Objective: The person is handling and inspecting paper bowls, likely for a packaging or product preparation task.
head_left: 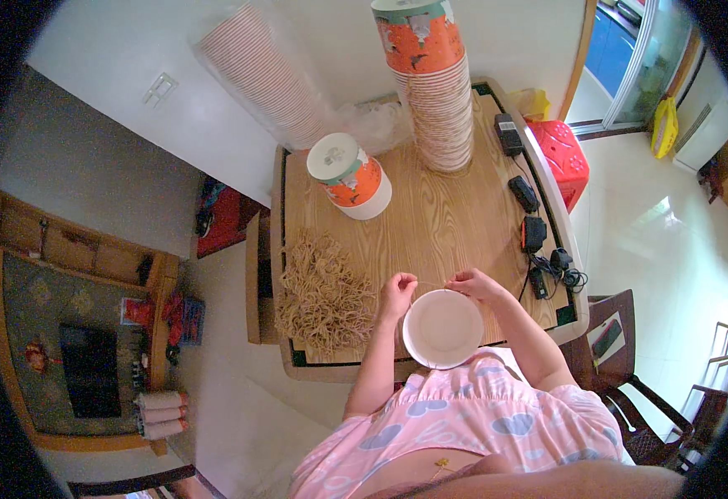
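Observation:
A white paper bucket (443, 329) leans against my lap at the table's near edge, its open mouth toward me. Beyond its far rim, my left hand (397, 296) is closed in a pinch on one end of a thin tan cord (427, 285). The cord runs along the rim toward my right hand (475, 285), whose fingers are pinched at its other end, close to the bucket's rim. Exactly how the cord meets the bucket is too small to tell. Left of my left hand lies a tangled heap of tan cords (324, 293).
Upside-down orange-and-green paper buckets stand on the wooden table (422, 224): a short stack (350, 177) and a tall stack (435, 91). Nested buckets in plastic wrap (260, 71) lean at the wall. Black chargers (534, 234) line the right edge, near a red stool (559, 158).

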{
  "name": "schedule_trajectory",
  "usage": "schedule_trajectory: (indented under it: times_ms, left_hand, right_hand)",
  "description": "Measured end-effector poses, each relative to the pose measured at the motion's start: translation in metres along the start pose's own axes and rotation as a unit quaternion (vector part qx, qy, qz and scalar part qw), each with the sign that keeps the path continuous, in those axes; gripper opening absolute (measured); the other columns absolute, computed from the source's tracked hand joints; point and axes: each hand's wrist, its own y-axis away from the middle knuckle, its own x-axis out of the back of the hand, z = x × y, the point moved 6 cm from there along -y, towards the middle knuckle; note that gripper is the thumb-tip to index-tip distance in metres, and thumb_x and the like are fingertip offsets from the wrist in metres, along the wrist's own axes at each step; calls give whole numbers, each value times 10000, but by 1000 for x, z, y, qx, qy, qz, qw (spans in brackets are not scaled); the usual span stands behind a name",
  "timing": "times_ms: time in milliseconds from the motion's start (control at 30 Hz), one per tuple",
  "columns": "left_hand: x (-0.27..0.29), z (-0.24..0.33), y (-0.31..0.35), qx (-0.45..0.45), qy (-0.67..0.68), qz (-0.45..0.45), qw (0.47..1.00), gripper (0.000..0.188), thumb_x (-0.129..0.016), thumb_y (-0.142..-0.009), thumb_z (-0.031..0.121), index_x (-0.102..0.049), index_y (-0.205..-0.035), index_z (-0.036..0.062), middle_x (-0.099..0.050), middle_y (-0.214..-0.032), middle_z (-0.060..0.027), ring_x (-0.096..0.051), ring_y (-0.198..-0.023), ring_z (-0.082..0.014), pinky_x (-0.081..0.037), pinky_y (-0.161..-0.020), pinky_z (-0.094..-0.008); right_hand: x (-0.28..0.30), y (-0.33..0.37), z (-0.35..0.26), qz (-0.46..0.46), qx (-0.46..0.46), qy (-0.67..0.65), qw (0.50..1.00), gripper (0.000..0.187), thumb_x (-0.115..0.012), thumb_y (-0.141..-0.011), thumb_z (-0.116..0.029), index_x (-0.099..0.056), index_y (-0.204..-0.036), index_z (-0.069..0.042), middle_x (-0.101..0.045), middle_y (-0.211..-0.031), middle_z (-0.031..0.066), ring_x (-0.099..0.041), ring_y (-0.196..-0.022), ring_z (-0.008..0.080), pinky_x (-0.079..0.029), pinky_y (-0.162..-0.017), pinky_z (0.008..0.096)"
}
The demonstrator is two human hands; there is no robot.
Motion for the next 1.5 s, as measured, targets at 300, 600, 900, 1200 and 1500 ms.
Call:
schedule_trajectory:
  times_ms: [300, 600, 900, 1200, 1500]
  left_hand:
    - [-7, 113, 16, -25, 8, -213, 977, 130, -610, -766, 101, -614, -863, 16, -624, -808, -41, -567, -751, -112, -455, -690, -253]
    - [-11, 104, 24, -27, 95, -170, 980, 85, -564, -800, 56, -608, -803, -17, -617, -731, -23, -551, -669, -67, -452, -606, -213]
    - [-10, 97, 51, -96, -64, -94, 989, 52, -625, -711, 46, -601, -741, 10, -545, -689, -49, -536, -651, -133, -430, -577, -248]
    - [9, 109, 77, -57, -96, -79, 991, 89, -626, -711, 77, -586, -717, -2, -554, -702, -89, -567, -616, -179, -451, -560, -273]
    - [0, 132, 68, -88, -10, -201, 976, 152, -622, -721, 66, -617, -868, 31, -553, -818, -71, -549, -800, -166, -436, -706, -262]
  right_hand:
    - [-9, 4, -30, 18, 113, 28, 993, 206, -590, -799, -208, -607, -865, -14, -592, -759, 12, -515, -711, 73, -417, -617, 220]
    - [-16, 29, -59, 46, 168, 133, 976, 137, -590, -786, -161, -585, -781, -24, -567, -680, -3, -495, -637, 68, -403, -566, 211]
    - [-31, 57, -49, 13, 155, 97, 983, 87, -593, -767, -99, -565, -756, -18, -557, -700, 4, -495, -670, 77, -404, -582, 220]
    - [-31, 71, -49, -41, 203, 174, 963, 71, -609, -725, -74, -590, -777, -29, -576, -745, 44, -519, -726, 133, -415, -653, 263]
    - [-29, 69, -49, -32, 227, 186, 955, 81, -620, -709, -58, -594, -780, -30, -583, -740, 53, -523, -726, 140, -422, -648, 264]
